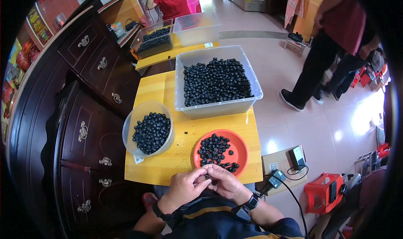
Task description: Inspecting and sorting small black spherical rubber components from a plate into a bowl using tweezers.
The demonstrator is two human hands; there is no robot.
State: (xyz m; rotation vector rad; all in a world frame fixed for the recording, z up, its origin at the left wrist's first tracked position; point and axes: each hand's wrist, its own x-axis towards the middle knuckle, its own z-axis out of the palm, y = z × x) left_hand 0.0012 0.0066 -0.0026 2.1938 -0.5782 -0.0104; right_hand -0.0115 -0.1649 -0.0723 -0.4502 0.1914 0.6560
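My left hand and my right hand meet over the table's near edge, thumbs and fingertips pinched together. A small dark bit shows between the fingers, too hidden to make out. Just beyond them lies a shallow red-orange plate holding a loose heap of small round blue-black pieces that look like blueberries. To its left stands a round clear tub with more such pieces. Farther back, a large clear rectangular bin holds a thick layer of them.
All three containers rest on a yellow wooden table. A dark drawer cabinet borders it on the left. Behind are two more clear bins and a person in red. Another person stands at right, above chargers and cables.
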